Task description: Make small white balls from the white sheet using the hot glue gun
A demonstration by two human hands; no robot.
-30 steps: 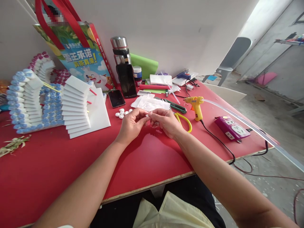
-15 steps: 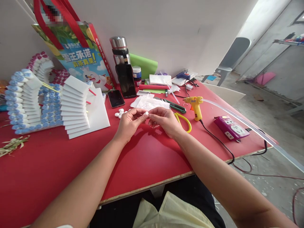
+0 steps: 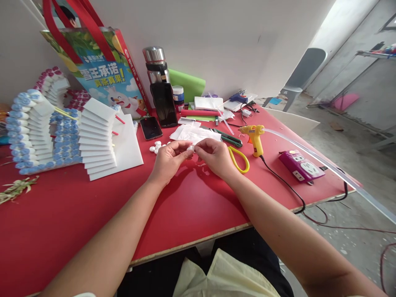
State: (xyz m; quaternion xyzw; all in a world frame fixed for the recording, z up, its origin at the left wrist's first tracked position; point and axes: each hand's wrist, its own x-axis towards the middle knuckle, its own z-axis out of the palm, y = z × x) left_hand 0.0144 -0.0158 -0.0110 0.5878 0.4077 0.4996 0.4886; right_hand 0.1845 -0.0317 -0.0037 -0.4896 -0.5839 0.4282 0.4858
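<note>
Between the fingertips of both my hands sits a small white rolled piece (image 3: pixel 191 148), partly covered by the fingers. My left hand (image 3: pixel 170 160) pinches it from the left. From the right, my right hand (image 3: pixel 214 156) pinches it with thumb and forefinger. Just beyond my left hand, several similar white rolls (image 3: pixel 157 147) lie on the red table. A stack of thin white sheets (image 3: pixel 192 133) lies behind my fingertips. Close to my right wrist is a yellow loop (image 3: pixel 240 161).
A yellow glue gun (image 3: pixel 255 139) and a purple power socket (image 3: pixel 301 166) are at the right. Fanned white-board structures (image 3: pixel 98 140) stand at the left. Behind are phones (image 3: pixel 163 105), a steel flask (image 3: pixel 154 62), a printed bag (image 3: pixel 102 74) and a green cutter (image 3: pixel 232 140).
My right fingertips have shifted slightly around the small white piece, and its angle looks a little different. Both arms stay nearly in place.
</note>
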